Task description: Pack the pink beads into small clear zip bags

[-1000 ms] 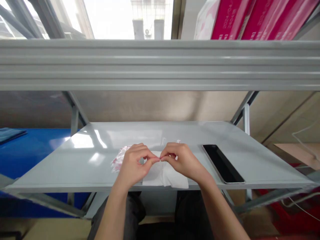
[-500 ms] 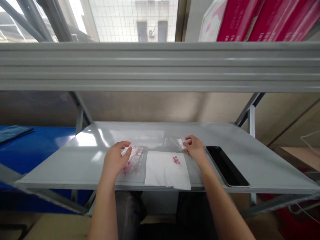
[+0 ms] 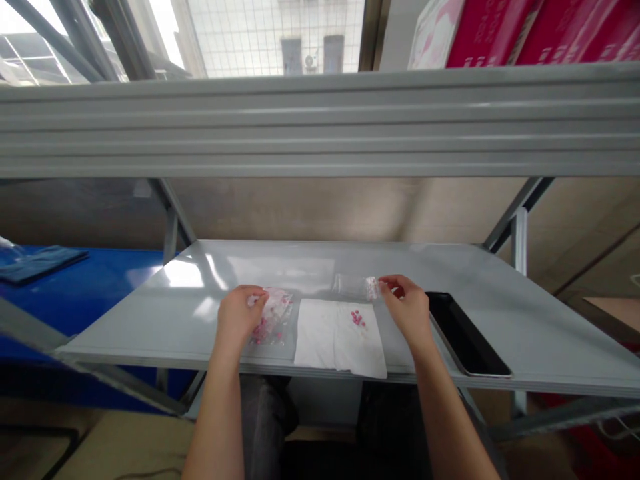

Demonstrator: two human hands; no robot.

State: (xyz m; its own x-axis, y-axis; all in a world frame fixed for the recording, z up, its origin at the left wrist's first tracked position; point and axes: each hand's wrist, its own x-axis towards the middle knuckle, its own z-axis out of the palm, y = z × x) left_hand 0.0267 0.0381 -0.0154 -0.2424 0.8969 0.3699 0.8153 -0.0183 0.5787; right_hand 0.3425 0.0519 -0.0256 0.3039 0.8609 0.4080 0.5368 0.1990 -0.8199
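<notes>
My left hand (image 3: 241, 315) is closed, thumb and fingertips pinching the upper edge of a clear plastic bag (image 3: 275, 317) that holds pink bead-like pieces. To the right, my right hand (image 3: 407, 308) has its fingers curled together at the end of a small clear plastic bag (image 3: 350, 285) with a pink-and-white patterned end. This second bag lies stretched out to the left of my fingertips. Between my hands is a creased white paper napkin (image 3: 319, 337). A small cluster of pink beads (image 3: 357, 318) rests on its right half.
A black rectangular tray-like object (image 3: 469, 337) with a pale rim lies right of my right forearm. Across the front, above the grey table (image 3: 150, 313), runs a thick grey beam (image 3: 320, 127). Pink boxes (image 3: 500, 33) stand above it. Folded blue cloth (image 3: 45, 263) lies at far left.
The view has shifted slightly. The small bag at my right hand now lies flatter, its patterned end showing more clearly. My left hand stays at the bag of pink beads, fingertips closer together.
</notes>
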